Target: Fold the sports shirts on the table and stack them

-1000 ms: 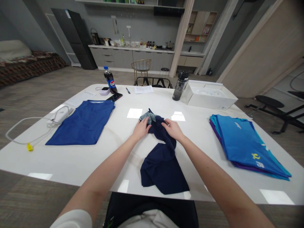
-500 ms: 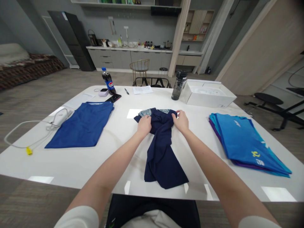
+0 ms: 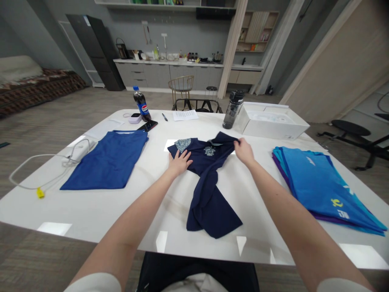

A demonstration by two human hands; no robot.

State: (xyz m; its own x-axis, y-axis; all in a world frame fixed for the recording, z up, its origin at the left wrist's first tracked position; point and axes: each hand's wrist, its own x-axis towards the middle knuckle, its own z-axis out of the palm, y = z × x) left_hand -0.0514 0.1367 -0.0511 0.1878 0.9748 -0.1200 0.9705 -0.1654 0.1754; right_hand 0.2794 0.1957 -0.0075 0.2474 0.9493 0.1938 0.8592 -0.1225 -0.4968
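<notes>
A dark navy garment (image 3: 209, 190) with pale blue patterned patches lies twisted on the white table (image 3: 146, 219), its lower part spread toward the near edge. My left hand (image 3: 180, 163) rests on the garment's upper left part, fingers spread and pressing it flat. My right hand (image 3: 244, 151) pinches the upper right corner, which is lifted slightly off the table. Left of the hands lies a flat blue shirt (image 3: 106, 162). On the right is a stack of folded blue and purple shirts (image 3: 322, 182).
Behind the garment stand a cola bottle (image 3: 142, 106), a dark tumbler (image 3: 233, 110) and an open white box (image 3: 270, 121). A phone (image 3: 148, 125), a pen (image 3: 164, 117) and paper (image 3: 185, 115) lie nearby. A white cable (image 3: 30, 187) loops over the left edge.
My right hand has moved right, drawing out the garment's corner and uncovering a pale print. My left hand has shifted slightly left and down, its fingers now spread on the cloth.
</notes>
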